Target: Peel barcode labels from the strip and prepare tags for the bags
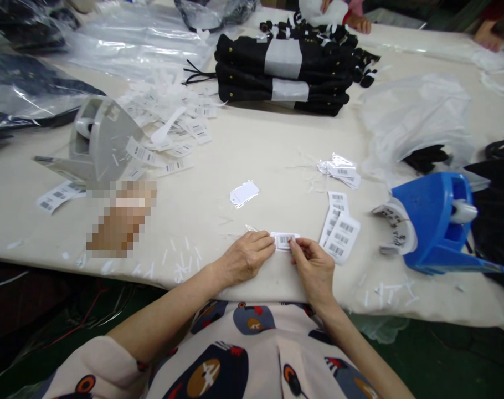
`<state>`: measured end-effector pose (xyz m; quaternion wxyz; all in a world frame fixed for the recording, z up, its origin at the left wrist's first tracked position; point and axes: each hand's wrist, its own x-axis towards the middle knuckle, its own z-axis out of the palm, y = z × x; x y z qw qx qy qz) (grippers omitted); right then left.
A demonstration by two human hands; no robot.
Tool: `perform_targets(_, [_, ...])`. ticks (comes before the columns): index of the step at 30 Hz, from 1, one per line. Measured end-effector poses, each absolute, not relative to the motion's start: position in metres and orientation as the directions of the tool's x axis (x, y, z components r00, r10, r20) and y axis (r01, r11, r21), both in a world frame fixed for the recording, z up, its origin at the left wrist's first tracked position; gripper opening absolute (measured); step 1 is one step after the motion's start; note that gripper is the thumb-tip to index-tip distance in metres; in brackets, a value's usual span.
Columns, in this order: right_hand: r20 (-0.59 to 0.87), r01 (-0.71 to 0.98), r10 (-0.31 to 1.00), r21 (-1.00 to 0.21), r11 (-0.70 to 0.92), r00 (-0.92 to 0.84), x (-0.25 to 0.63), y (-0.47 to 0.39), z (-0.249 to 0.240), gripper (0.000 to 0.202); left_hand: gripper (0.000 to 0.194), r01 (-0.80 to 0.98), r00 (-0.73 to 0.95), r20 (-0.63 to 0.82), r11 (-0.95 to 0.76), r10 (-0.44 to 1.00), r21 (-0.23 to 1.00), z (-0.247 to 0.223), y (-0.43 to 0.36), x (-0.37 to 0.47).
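Observation:
A white hang tag (276, 247) lies flat on the table close to my body, with a small barcode sticker (284, 239) on its face. My left hand (247, 256) holds the tag's left end, fingers together and pressed down. At the other end my right hand (315, 270) pinches the sticker's right edge between thumb and fingers. Just right of that hand are strips of barcode stickers (340, 239). Another white tag (244, 193) in clear film lies farther forward, and a small pile of tags (342, 170) with barcodes sits to the right.
On the right stands a blue tape dispenser (437, 216) with a label roll; on the left, a grey one (104, 138) beside heaped label strips (173, 119). Bundled black goods (283, 72) lie at the back. Plastic bags (418, 116) and other people's hands (358, 23) are beyond.

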<state>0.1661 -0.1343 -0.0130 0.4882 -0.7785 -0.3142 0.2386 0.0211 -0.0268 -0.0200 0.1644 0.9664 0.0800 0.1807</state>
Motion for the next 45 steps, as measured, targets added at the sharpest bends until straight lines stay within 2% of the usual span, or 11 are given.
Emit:
perform_targets(5, [-0.092,0.176,0.746,-0.946,-0.273,0.660,0.176,-0.135,-0.007,0.027,0.022,0.100,0.915,0.309,-0.887,0.261,0.451,-0.017,-0.025,0.021])
perform_targets(9, [-0.056,0.282,0.875,-0.935,-0.215,0.481,0.192,-0.136,0.001,0.021,0.018,0.132,0.835,0.363,-0.791,0.414,0.597,0.003,-0.025,0.026])
perform_targets(16, [0.139,0.557,0.979,-0.830,0.034,0.147,0.196,-0.129,0.027,0.009,0.016,0.258,0.780,0.354,-0.781,0.515,0.569,0.030,-0.032,0.046])
perform_targets(20, [0.093,0.582,0.986,-0.813,-0.005,0.138,0.192,-0.131,0.030,0.009,0.020,0.293,0.792,0.353,-0.816,0.499,0.497,0.026,-0.038,0.051])
perform_targets(25, [-0.025,0.292,0.934,-0.946,-0.137,0.357,0.194,-0.136,0.024,0.032,0.019,0.345,0.657,0.314,-0.643,0.686,0.684,0.031,-0.043,0.052])
perform_targets(29, [-0.099,0.029,0.859,-0.991,-0.131,0.502,0.193,-0.141,0.016,0.038,0.014,0.207,0.428,-0.042,-0.053,0.903,0.977,0.036,-0.043,0.056])
perform_targets(32, [-0.191,-0.186,0.834,-0.977,-0.108,0.518,0.185,-0.141,0.011,0.031,0.016,-0.006,0.358,-0.246,0.265,0.901,0.964,0.034,-0.045,0.060])
perform_targets(36, [-0.288,-0.370,0.773,-0.926,-0.074,0.565,0.170,-0.136,0.010,0.027,0.013,-0.083,0.369,-0.323,0.377,0.871,0.922,0.030,-0.054,0.064])
perform_targets(40, [-0.335,-0.419,0.721,-0.905,-0.068,0.607,0.167,-0.130,0.013,0.028,0.017,0.027,0.418,-0.283,0.300,0.863,0.953,0.027,-0.058,0.059])
perform_targets(43, [-0.298,-0.356,0.716,-0.931,-0.074,0.631,0.177,-0.129,0.014,0.024,0.027,0.231,0.423,-0.043,-0.062,0.905,0.971,0.021,-0.052,0.049])
perform_targets(45, [-0.277,-0.287,0.751,-0.950,-0.122,0.599,0.188,-0.129,0.013,0.022,0.029,0.311,0.496,0.217,-0.406,0.840,0.859,0.015,-0.044,0.041])
